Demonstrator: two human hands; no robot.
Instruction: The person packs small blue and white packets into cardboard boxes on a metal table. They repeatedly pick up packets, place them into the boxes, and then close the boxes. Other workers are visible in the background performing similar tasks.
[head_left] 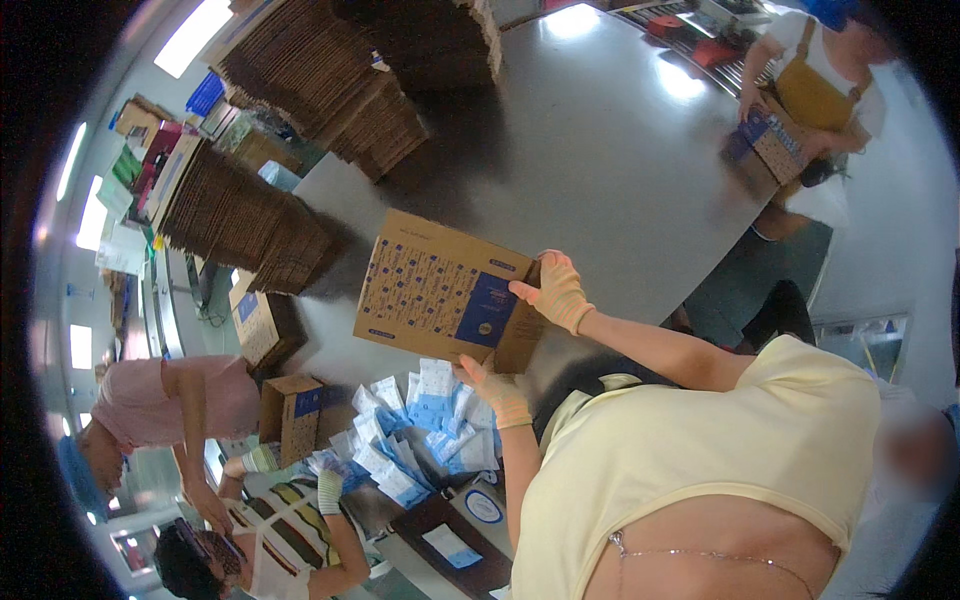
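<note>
A brown cardboard box point(425, 285) with small blue print and a blue panel is held up between my two gloved hands, tilted over the metal table. My right hand point(558, 292) grips its right side, thumb lying on the printed face. At the lower edge, my left hand point(495, 388) holds the box from below; some of its fingers are hidden. Both gloves are pale with orange and yellow tones. Just below the box and beside my left hand lies a pile of white and blue packets point(435, 405).
Tall stacks of flattened cardboard point(245, 215) stand on the table point(620, 160) at left and back. Two co-workers are at lower left beside an open box point(292, 415). Across the table, another person handles a box point(775, 148). A dark tray point(450, 545) sits near my left forearm.
</note>
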